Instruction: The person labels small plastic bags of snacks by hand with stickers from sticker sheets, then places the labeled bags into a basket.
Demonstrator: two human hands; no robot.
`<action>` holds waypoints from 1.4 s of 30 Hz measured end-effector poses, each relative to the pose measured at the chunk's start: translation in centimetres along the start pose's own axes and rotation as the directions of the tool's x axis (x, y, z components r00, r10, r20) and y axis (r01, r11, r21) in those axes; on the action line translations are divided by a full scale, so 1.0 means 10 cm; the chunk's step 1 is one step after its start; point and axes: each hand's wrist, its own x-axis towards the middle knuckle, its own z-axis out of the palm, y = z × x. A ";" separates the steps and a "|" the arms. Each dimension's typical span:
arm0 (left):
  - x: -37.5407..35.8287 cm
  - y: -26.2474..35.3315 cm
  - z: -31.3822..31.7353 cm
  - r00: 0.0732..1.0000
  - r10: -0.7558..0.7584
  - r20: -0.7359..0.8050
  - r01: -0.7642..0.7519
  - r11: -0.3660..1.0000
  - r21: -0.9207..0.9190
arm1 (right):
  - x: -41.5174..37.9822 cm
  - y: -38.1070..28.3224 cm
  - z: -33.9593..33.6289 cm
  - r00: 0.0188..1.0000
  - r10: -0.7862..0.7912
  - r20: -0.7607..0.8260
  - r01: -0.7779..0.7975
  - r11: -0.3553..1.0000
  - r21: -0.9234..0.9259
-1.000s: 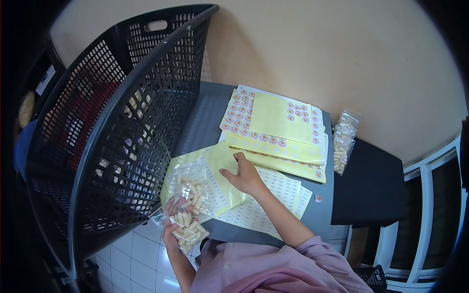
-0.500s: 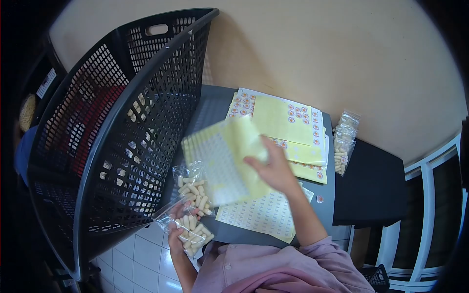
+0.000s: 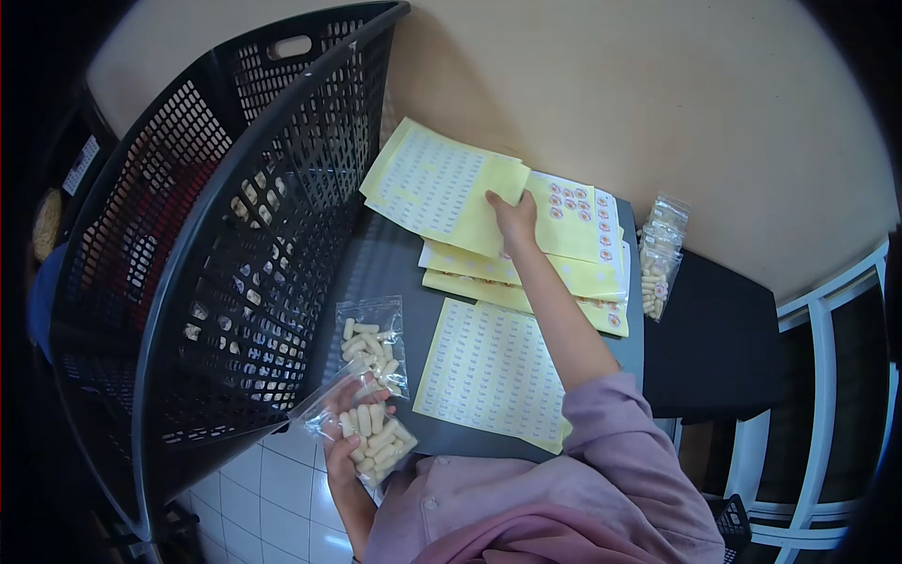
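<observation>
Near the table's front left, my left hand (image 3: 344,455) is closed on a clear zip bag of pale capsules (image 3: 381,440). A second bag of capsules (image 3: 371,343) lies on the table just beyond it. My right hand (image 3: 515,221) pinches the right edge of a yellow sticker sheet (image 3: 434,179) with rows of small printed labels. That sheet is at the back of the table, over part of a stack of yellow sheets (image 3: 564,240) with round orange-and-red stickers. Between my arms lies another sheet of small labels (image 3: 484,371), flat on the table.
A tall black perforated basket (image 3: 254,188) stands on the left, with pale items showing through its holes. Several filled capsule bags (image 3: 661,263) lie in a row at the table's right edge. Beside them is a black surface (image 3: 709,343). A beige wall (image 3: 601,85) rises behind.
My right hand has carried the yellow sticker sheet away from me to the back of the table, uncovering the label sheet and table in front. My left hand still holds its bag.
</observation>
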 end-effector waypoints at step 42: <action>0.46 -0.50 0.18 0.828 -0.428 0.361 0.446 0.894 0.039 | -2.31 0.21 -1.95 0.957 -0.216 0.193 0.280 0.513 -0.812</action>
